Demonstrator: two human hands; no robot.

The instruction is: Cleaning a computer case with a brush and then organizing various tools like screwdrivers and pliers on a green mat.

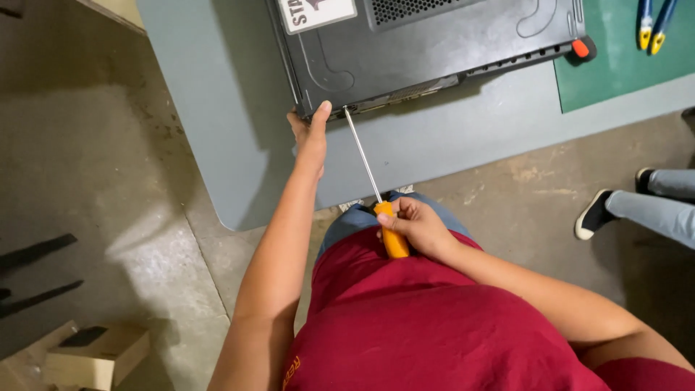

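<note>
Head view, ordered near to far. Nearest, at 6 o'clock, the person's red shirt [434, 326] fills the lower frame. Just above it the right hand [416, 226] is closed around the orange handle of a long screwdriver [376, 195], whose steel shaft runs toward 11 o'clock. Its tip meets the near edge of a black computer case [434, 51] lying flat on the grey table [239, 108]. The left hand [311, 134] grips the case's near corner, thumb on top, just beside the tip. Whether a screw sits under the tip cannot be told. Judged from this, fastener work on the near edge is under way; the panel is still on the case. Farther off, at 1 o'clock, a green mat [615, 65] carries blue-and-yellow-handled pliers [651, 25]. At 3 o'clock, another person's legs [644, 206] stand on the concrete floor.
</note>
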